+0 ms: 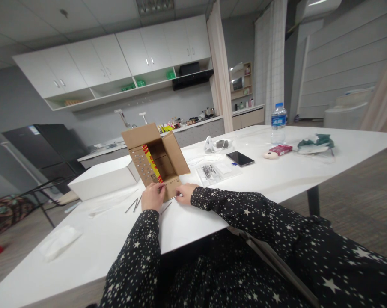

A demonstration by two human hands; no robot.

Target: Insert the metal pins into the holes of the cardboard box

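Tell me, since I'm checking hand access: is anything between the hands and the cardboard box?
Nothing visible: the left hand and right hand already rest at the near edge of the cardboard box.

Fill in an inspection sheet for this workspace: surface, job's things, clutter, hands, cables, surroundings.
Surface: white glossy table.
Job's things: open brown cardboard box with holes along one flap; thin metal rods lying beside it.
Clutter: white rectangular box, clear plastic bag, black phone, plastic water bottle.
Hands: left hand and right hand at the box's near flap; grip unclear.
Cables: thin white cable on the table.
Surroundings: white wall cabinets, black fridge.
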